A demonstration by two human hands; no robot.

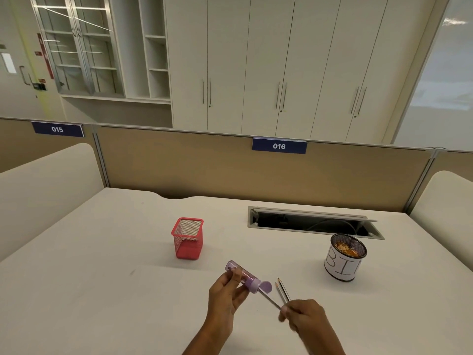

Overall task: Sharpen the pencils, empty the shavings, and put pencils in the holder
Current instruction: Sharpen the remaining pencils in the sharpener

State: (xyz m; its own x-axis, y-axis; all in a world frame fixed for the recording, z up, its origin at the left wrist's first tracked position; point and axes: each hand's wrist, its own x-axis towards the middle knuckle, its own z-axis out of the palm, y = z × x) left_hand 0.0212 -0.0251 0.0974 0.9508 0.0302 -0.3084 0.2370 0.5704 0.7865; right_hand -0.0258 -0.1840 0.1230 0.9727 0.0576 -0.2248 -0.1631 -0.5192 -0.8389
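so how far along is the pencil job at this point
Early on. The red mesh holder is empty, so no pencil is put away yet. In hand: the left hand holds the purple sharpener and the right hand holds a pencil in it. Two pencils lie on the desk, tips already pointed. The bin holds some shavings. Left: finish sharpening, empty the sharpener, load the holder.

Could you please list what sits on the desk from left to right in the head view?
Red mesh holder → left hand → purple sharpener → two loose pencils → right hand → bin cup.
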